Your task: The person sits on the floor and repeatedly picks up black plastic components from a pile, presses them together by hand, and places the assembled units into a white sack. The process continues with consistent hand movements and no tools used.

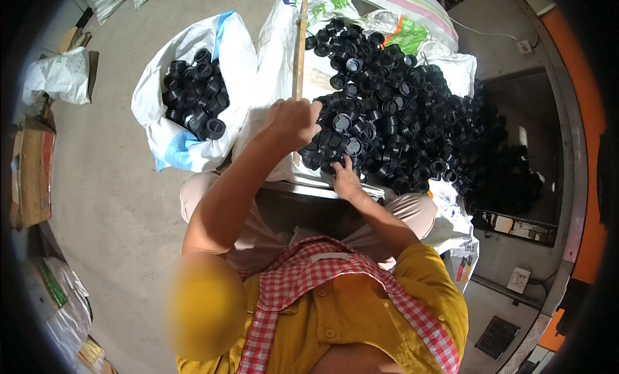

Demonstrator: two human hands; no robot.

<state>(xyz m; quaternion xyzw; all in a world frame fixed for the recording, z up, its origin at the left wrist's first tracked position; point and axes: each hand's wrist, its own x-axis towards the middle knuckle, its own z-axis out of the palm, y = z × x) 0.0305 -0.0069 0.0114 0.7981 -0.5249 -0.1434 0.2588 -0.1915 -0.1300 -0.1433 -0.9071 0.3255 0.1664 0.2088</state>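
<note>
A large heap of black ring-shaped plastic caps or fittings (393,109) lies in front of me on white sacking. At the heap's left edge is my left hand (293,121), its fingers curled closed over a long wooden strip (300,58). What those fingers hold, if anything, is hidden; whether they grip the strip I cannot tell. Lower and to the right, my right hand (347,182) touches the heap's near edge with its visible fingers apart. To the left, an open white sack (151,93) contains more black pieces (196,93).
My knees are against a metal-edged surface (309,189) under the heap. A striped woven sack (412,1) lies behind it. On the right is a dark metal frame (560,180) beside an orange panel (570,71). Cardboard boxes (33,171) and white bags (61,74) line the left.
</note>
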